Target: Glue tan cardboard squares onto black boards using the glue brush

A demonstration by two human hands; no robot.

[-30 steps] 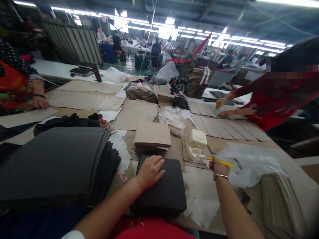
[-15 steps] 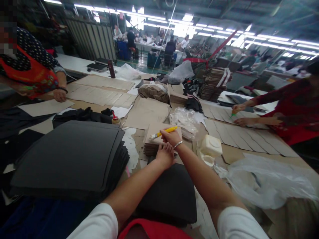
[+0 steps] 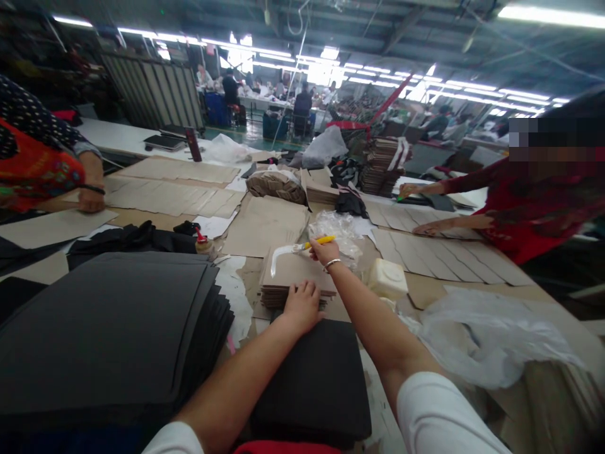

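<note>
My right hand (image 3: 325, 250) is closed around a yellow-handled brush (image 3: 319, 241), its bristles pointing left onto the top sheet. A curved white streak of what looks like glue (image 3: 280, 253) lies along the left and far edges of that sheet. The sheet tops a stack of brown cardboard pieces (image 3: 295, 272). My left hand (image 3: 304, 304) rests on the stack's near edge with its fingers stretched out, holding nothing. Just in front of me is a pile of black sheets (image 3: 314, 378).
A large stack of black sheets (image 3: 104, 321) stands at left. Beyond my right arm are a cream plastic jug (image 3: 388, 279) and a clear plastic bag (image 3: 496, 334). Co-workers at left and right handle cardboard rows (image 3: 439, 253). A red-capped bottle (image 3: 202, 243) stands past the black stack.
A white streak now shows on the top sheet. My right hand has moved the brush to the far edge, away from my left hand, whose fingers now lie on the stack.
</note>
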